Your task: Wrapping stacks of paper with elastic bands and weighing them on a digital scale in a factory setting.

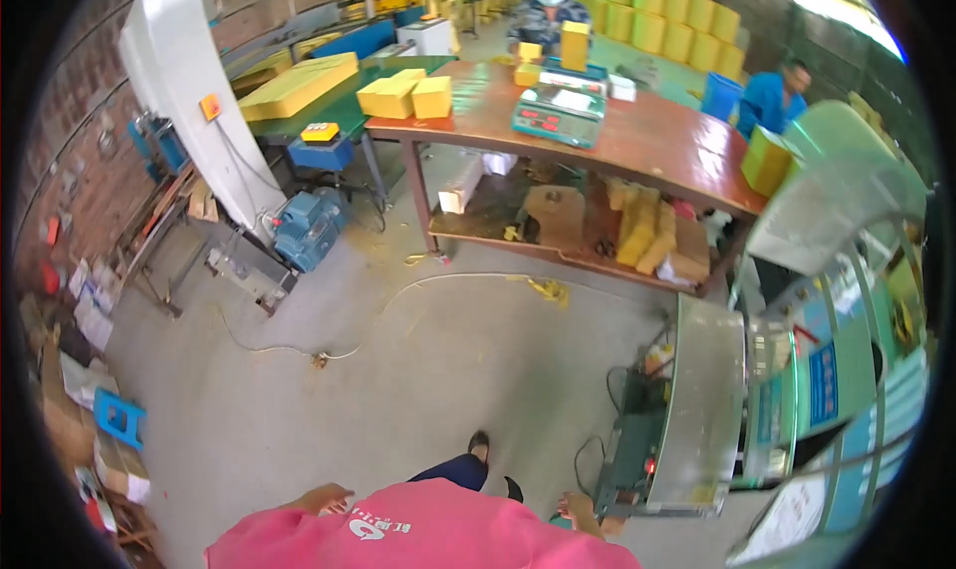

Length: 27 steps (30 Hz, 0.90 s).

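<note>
My left hand (327, 498) hangs at the left side of my pink shirt (428, 529), its fingers loosely apart and nothing visible in them. On the other side, my right hand (579, 509) is low beside the shirt, close to the base of a grey machine (697, 400). Its fingers look loosely stretched and partly blurred, and no held thing shows. Beyond the open floor stands a reddish-brown table (657, 131). It bears a green scale (560, 114), yellow blocks (431, 97) at its left end and another yellow block (766, 161) at its right end.
A cable (438, 276) crosses the floor before the table. At left are a blue motor (307, 230), a tall white machine (194, 81) and a blue stool (119, 418). One person (550, 16) is behind the table, another in blue (772, 101) at right. Yellow stacks (667, 16) stand behind.
</note>
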Each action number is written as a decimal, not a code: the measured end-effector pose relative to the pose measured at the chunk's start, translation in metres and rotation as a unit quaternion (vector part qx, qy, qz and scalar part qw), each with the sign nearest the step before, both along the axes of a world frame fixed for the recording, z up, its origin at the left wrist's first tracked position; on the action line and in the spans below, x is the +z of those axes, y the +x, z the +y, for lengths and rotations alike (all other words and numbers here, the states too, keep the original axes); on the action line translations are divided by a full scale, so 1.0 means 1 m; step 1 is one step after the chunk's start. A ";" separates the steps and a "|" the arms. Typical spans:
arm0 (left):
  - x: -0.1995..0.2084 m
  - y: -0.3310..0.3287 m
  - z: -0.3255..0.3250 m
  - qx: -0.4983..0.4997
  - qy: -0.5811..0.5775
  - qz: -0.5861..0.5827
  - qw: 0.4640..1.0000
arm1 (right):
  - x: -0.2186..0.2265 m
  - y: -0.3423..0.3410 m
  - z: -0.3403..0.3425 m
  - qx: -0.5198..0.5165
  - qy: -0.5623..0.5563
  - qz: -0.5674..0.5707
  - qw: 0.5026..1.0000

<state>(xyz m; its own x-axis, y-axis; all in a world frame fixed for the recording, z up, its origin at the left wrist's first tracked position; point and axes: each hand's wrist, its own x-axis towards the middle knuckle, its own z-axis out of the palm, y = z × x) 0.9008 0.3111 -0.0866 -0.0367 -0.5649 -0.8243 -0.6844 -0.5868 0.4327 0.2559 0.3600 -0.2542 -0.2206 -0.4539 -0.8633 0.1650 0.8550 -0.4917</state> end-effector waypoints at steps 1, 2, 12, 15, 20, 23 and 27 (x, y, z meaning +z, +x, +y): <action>-0.006 -0.015 -0.006 0.052 0.004 0.001 0.999 | 0.004 -0.013 -0.033 0.023 0.002 0.007 1.000; -0.012 -0.030 -0.018 0.099 0.008 0.001 0.995 | 0.008 -0.028 -0.069 0.038 0.002 0.011 0.999; -0.004 -0.171 -0.421 0.153 -0.071 -0.020 0.985 | -0.003 -0.021 -0.308 0.163 -0.006 0.065 0.985; 0.048 -0.235 -0.546 0.107 -0.144 0.126 0.976 | 0.055 -0.011 -0.359 0.117 -0.066 0.135 0.982; 0.110 -0.353 -0.718 -0.022 -0.261 0.208 0.943 | 0.044 -0.058 -0.427 0.113 -0.052 0.124 0.984; 0.191 -0.449 -0.792 -0.135 -0.388 0.205 0.888 | 0.053 -0.089 -0.484 0.229 -0.181 0.222 0.930; 0.252 -0.505 -0.872 -0.132 -0.561 0.114 0.809 | 0.104 -0.132 -0.597 0.187 -0.141 0.165 0.958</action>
<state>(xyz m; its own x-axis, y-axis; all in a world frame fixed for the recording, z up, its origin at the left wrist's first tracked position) 0.3953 -0.5605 0.1658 -0.3570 -0.9009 0.2469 -0.5487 0.4162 0.7251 0.1236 -0.2372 -0.1499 -0.2375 -0.7587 -0.6067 -0.3304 0.6504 -0.6840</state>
